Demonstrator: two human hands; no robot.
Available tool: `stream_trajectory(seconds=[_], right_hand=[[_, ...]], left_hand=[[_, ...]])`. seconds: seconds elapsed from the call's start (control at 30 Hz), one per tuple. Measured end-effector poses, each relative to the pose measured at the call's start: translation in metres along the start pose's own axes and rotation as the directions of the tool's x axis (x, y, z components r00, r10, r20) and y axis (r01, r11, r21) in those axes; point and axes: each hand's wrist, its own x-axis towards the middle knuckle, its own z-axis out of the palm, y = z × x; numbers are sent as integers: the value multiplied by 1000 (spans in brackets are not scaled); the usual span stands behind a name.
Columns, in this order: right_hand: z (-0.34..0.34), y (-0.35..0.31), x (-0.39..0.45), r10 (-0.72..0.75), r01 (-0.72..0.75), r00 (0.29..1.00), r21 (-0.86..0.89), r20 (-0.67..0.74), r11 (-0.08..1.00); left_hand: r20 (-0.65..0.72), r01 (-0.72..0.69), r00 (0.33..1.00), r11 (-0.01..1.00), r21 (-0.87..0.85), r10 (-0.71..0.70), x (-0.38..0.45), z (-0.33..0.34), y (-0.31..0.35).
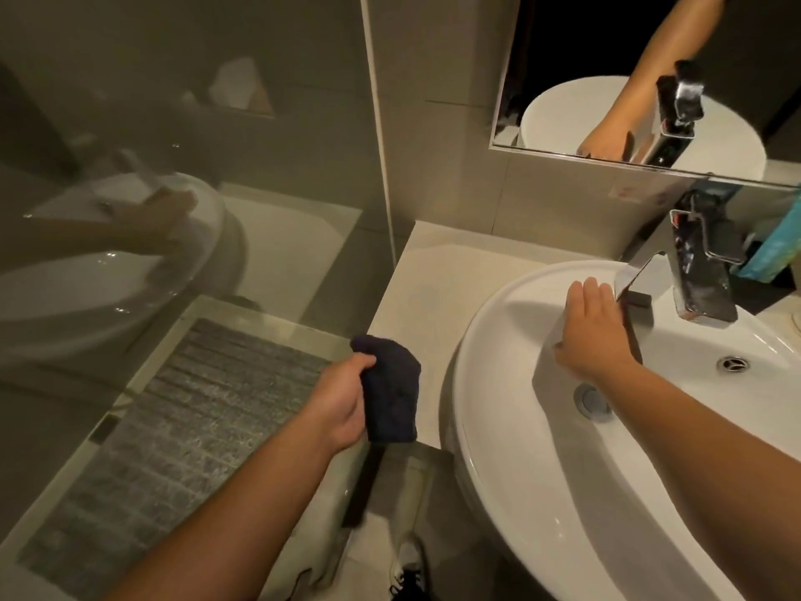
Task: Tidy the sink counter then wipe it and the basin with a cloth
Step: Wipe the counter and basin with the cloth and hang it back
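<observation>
A dark navy cloth (392, 394) hangs bunched in my left hand (342, 405), held in the air just off the counter's front left corner. My right hand (596, 329) lies flat, fingers spread, on the inner back wall of the white basin (490, 383), right under the chrome faucet (698, 271). It holds nothing. The beige counter (429, 292) runs to the left of the basin. The drain (591, 401) sits just below my right wrist.
A glass shower screen (182, 201) stands on the left and reflects the basin. A mirror (650, 80) hangs on the back wall above the faucet. A turquoise item (778, 249) stands behind the faucet at the right edge. The floor and a shoe (407, 566) show below.
</observation>
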Motion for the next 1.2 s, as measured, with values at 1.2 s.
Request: stream_trajectory(seconds=[1.2], right_hand=[[4,-4,-2,51,-51,999,-13,-18,999]], left_hand=[[678,-557,714,-447,700,171,48,-1,-62]])
